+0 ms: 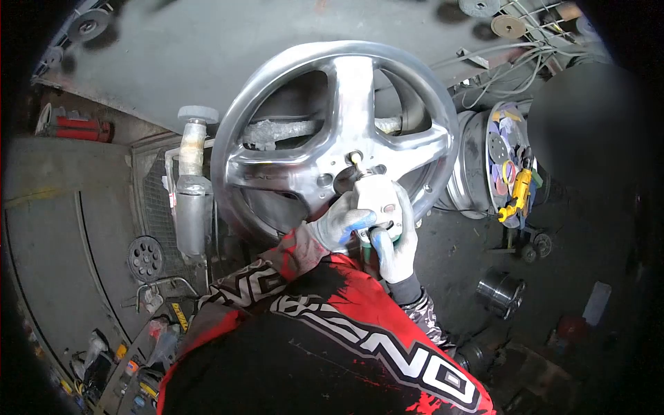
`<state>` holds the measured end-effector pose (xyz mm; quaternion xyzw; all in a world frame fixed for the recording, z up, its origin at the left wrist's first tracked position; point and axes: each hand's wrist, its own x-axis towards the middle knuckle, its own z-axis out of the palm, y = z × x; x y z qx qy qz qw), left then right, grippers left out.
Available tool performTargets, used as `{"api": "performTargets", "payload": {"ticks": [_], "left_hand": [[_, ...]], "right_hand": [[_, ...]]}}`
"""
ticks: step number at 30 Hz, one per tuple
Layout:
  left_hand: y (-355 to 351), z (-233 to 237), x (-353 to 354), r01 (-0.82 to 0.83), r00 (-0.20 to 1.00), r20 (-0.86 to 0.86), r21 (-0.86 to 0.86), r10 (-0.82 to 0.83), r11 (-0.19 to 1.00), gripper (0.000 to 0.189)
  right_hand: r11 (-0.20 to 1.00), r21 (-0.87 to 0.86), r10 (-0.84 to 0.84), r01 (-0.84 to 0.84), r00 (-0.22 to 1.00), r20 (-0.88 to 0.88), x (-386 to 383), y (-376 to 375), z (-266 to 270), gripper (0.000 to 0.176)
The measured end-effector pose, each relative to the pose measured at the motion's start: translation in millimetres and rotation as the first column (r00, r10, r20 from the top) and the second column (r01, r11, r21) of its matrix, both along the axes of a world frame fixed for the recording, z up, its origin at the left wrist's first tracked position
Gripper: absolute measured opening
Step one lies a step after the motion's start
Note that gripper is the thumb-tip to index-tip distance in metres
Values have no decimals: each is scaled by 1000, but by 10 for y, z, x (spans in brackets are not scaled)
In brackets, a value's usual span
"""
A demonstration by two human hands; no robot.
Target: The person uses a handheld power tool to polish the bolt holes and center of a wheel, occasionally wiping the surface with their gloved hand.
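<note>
A large polished metal wheel rim [354, 104] with broad spokes faces me. Over its hub is a white power tool [375, 197] with a small yellowish tip at a hole near the rim's centre. My left hand [340, 223], in a grey glove with blue on it, wraps round the tool's left side. On the tool's right and lower side, my right hand [398, 242] grips it in a white and blue glove. Part of the tool's lower end is hidden behind the hands.
To the left stands a grey cylindrical machine part [194, 218]. At the right, another wheel rim [474, 162] holds abrasive discs and a yellow tool [517, 197]. A metal cylinder [501, 293] lies on the floor. Tools crowd the lower left.
</note>
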<state>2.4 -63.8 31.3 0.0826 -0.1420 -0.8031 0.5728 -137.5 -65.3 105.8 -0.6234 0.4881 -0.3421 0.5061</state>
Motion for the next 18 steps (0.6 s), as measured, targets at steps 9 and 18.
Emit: {"api": "performTargets", "payload": {"ticks": [9,18], "left_hand": [[-51,171,8,-40,963,266,11,35,999,38],[-32,-44,46,-9,980,197,71,-5,997,48]], "right_hand": [[993,-112,-26,24,1000,-14,58,-26,66,68],[995,-100,0,3,1000,28,128,-75,-32,65]]}}
